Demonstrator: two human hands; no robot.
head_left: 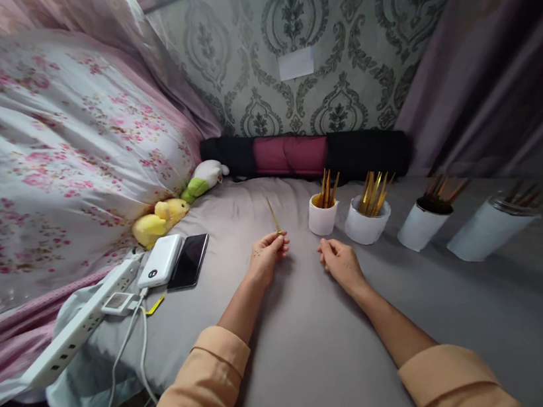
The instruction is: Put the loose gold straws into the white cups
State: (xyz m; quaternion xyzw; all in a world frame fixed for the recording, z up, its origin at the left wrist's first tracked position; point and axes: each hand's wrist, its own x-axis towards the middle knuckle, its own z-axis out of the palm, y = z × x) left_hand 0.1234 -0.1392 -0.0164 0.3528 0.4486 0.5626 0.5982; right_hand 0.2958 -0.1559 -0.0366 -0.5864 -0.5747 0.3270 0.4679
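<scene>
In the middle of the view, my left hand (269, 255) pinches the lower end of a thin gold stick (273, 215), which points up and away. A little to the right, my right hand (341, 262) is a loose fist just above the grey sheet, and nothing shows in its fingers. Beyond it stands a short white cup (323, 218) with several brownish-gold sticks (328, 191). Beside that cup is a wider white cup (367, 224) with shiny gold sticks (374, 194). Two taller white-wrapped containers (419, 227) (488, 233) farther right hold darker sticks (450, 190).
At left lie a dark phone (188, 261), a white power bank (160, 261) and a long power strip (80, 325) with cables (121, 357). Plush toys (160, 223) rest against the floral curtain (45, 153). A black and maroon roll (290, 154) lies along the wall.
</scene>
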